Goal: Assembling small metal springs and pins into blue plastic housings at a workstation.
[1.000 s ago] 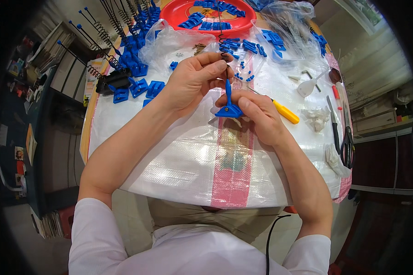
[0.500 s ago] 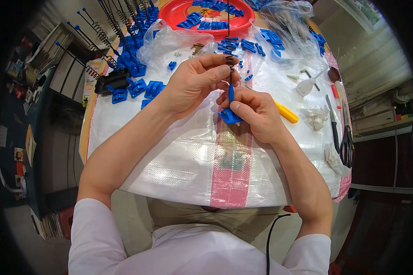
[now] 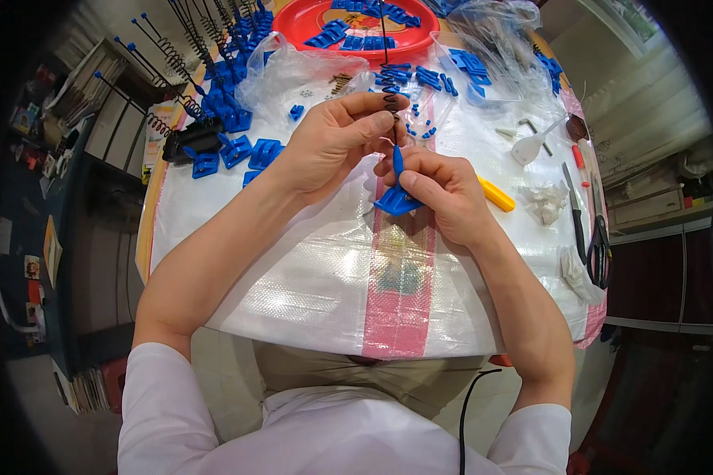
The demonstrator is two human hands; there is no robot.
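Observation:
My left hand [image 3: 356, 138] pinches a dark coiled wire [image 3: 390, 103] that rises toward the far side of the table. The wire's lower end runs into the blue stem of a flat blue plastic base [image 3: 398, 203]. My right hand [image 3: 443, 186] grips that base near its stem, thumb on top and fingers curled behind. Just beyond my hands lie small blue plastic caps [image 3: 426, 131] and short blue rods [image 3: 427, 77]. More blue bases [image 3: 235, 150] rest on the table left of my left hand.
Blue pieces lie in a red tray [image 3: 291, 32] at the back. Finished-looking spring-wire stands [image 3: 226, 103] crowd the far left. Right of my hands are a yellow handle [image 3: 496, 194], white squeeze bottle [image 3: 528, 149], hex key [image 3: 537, 134], crumpled tissue [image 3: 545, 203], knife [image 3: 576, 218] and scissors [image 3: 599, 257].
The wire's upper end has swung slightly left. The blue base has tilted a little and shows more of its face. Both hands keep their hold.

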